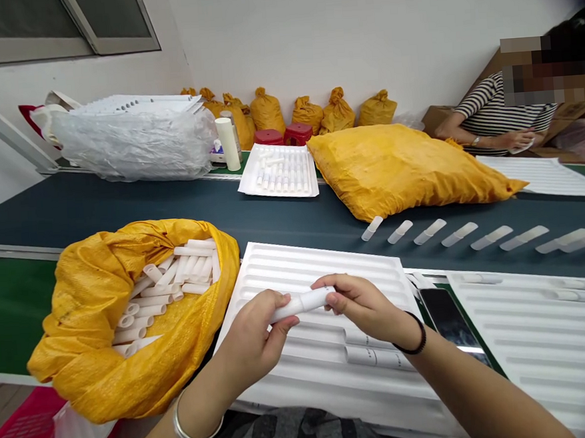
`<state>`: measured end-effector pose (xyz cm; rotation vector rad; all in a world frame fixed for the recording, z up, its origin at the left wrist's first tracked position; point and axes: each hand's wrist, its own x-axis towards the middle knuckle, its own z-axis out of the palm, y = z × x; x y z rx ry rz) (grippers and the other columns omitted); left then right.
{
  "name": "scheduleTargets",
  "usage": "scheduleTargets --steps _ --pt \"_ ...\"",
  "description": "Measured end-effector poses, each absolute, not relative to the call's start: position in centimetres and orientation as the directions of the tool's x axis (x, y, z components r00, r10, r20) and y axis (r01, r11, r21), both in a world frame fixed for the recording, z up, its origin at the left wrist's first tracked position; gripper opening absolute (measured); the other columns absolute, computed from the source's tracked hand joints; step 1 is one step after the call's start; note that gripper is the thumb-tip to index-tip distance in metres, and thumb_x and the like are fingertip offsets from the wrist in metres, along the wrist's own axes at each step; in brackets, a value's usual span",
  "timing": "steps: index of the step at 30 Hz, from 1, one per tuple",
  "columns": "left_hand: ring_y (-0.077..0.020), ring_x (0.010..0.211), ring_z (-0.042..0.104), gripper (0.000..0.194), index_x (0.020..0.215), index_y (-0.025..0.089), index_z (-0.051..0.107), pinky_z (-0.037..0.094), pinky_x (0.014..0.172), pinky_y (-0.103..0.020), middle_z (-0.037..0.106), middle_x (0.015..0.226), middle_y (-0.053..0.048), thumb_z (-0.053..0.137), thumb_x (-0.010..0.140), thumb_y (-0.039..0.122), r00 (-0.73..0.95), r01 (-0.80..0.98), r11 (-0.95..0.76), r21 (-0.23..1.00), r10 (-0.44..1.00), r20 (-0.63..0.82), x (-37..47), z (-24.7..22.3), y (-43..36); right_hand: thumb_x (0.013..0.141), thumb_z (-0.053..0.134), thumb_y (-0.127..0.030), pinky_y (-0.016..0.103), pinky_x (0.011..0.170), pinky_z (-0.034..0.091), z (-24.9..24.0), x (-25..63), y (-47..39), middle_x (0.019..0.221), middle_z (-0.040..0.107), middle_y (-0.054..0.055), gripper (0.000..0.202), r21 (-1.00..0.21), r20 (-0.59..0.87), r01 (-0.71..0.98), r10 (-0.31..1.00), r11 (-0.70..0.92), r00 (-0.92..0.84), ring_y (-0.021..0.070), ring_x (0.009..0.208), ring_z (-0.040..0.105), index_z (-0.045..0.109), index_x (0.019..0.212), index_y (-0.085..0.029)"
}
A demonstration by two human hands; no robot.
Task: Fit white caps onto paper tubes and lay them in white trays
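Observation:
A white plastic tube (305,301) is held between my two hands, tilted slightly up to the right, with a seam near its middle. My left hand (257,331) is closed around its left part, and my right hand (361,304) pinches its right end. Below them lies a white grooved tray (304,378), where white tubes (375,357) with small dark print rest near my right wrist. On the left an open yellow sack (80,327) holds many short white tube pieces (190,269).
A row of translucent tubes (431,231) lies on the dark conveyor belt (171,204). A full yellow sack (404,168) and a tray of tubes (282,173) sit farther back. A phone (455,324) lies beside another grooved tray (547,348). A person (506,117) in stripes is across the belt.

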<state>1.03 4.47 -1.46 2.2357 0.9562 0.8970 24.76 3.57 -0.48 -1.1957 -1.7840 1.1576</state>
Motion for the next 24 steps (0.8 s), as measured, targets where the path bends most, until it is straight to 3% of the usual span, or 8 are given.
scheduleTargets --steps 3,8,11,13,15,17,20,24 --pt "-0.0149 0.088 0.058 0.020 0.107 0.020 0.046 0.047 0.079 -0.026 0.060 0.095 -0.004 0.052 0.088 0.019 0.542 0.416 -0.659 0.626 0.733 0.411 1.2 -1.4 4.5 0.093 0.047 -0.035 0.023 0.058 0.044 -0.4 24.1 3.2 0.074 0.055 0.001 0.027 -0.952 0.041 0.274 0.944 0.136 -0.327 0.0109 0.064 0.050 0.058 0.109 -0.016" --pt "-0.0156 0.082 0.059 0.018 0.105 0.020 0.045 0.049 0.074 -0.027 0.059 0.091 -0.005 0.051 0.088 0.020 0.544 0.400 -0.658 0.638 0.731 0.413 1.4 -1.4 3.8 0.094 0.045 -0.032 0.024 0.060 0.045 0.2 23.4 2.1 0.076 0.058 0.002 0.026 -0.860 0.180 0.396 0.917 0.322 -0.355 0.0119 0.065 0.052 0.058 0.111 -0.018" --pt "-0.0163 0.086 0.060 0.019 0.108 0.020 0.045 0.051 0.077 -0.029 0.061 0.094 -0.005 0.050 0.089 0.022 0.612 0.409 -0.668 0.622 0.706 0.356 1.3 -1.8 4.0 0.089 0.056 -0.030 0.028 0.075 0.047 -0.1 23.2 2.9 0.094 0.062 0.007 0.026 -0.699 0.173 0.548 0.852 0.460 -0.494 0.0165 0.082 0.057 0.061 0.112 -0.019" --pt "-0.0198 0.097 0.060 0.032 0.117 0.019 0.044 0.050 0.084 -0.033 0.061 0.106 -0.008 0.053 0.088 0.030 0.653 0.498 -0.662 0.560 0.711 0.260 0.6 -2.1 5.4 0.083 0.064 -0.028 0.030 0.080 0.046 -0.9 23.3 4.7 0.099 0.061 0.009 0.023 -0.530 0.097 0.696 0.850 0.484 -0.517 0.0199 0.089 0.057 0.065 0.104 -0.019" --pt "-0.0245 0.113 0.054 0.052 0.130 0.016 0.038 0.046 0.095 -0.037 0.055 0.124 -0.013 0.054 0.086 0.039 0.583 0.683 -0.590 0.430 0.795 0.165 -1.0 -2.4 8.4 0.082 0.063 -0.029 0.030 0.083 0.045 -1.9 24.2 7.6 0.099 0.062 0.008 0.022 -0.392 0.025 0.862 0.941 0.320 -0.338 0.0209 0.092 0.058 0.066 0.102 -0.019" --pt "-0.0241 0.121 0.048 0.044 0.130 0.014 0.041 0.040 0.102 -0.037 0.053 0.129 -0.013 0.041 0.090 0.034 0.353 0.891 -0.377 0.254 0.926 0.137 -3.5 -2.6 12.4 0.088 0.055 -0.029 0.030 0.086 0.044 -2.9 26.0 11.1 0.104 0.062 0.010 0.027 -0.325 -0.001 0.944 0.998 0.055 -0.059 0.0212 0.097 0.058 0.061 0.112 -0.016" --pt "-0.0322 0.114 0.051 0.035 0.109 0.008 0.059 0.038 0.099 -0.046 0.058 0.115 -0.020 0.036 0.085 0.017 0.211 0.960 -0.227 0.166 0.971 0.111 -7.7 -3.2 18.3 0.094 0.044 -0.027 0.034 0.084 0.046 -4.2 29.6 15.6 0.106 0.062 0.014 0.031 -0.275 -0.050 0.941 0.980 -0.198 0.192 0.0229 0.098 0.059 0.055 0.117 -0.009" --pt "-0.0320 0.095 0.059 0.023 0.088 0.012 0.065 0.044 0.085 -0.043 0.062 0.100 -0.018 0.048 0.073 0.015 0.204 0.975 -0.201 0.090 0.979 -0.026 -11.2 -4.4 22.1 0.091 0.054 -0.034 0.036 0.078 0.051 -5.3 33.1 18.1 0.104 0.063 0.007 0.028 -0.220 -0.214 0.911 0.928 -0.350 0.305 0.0171 0.089 0.062 0.059 0.108 -0.012"
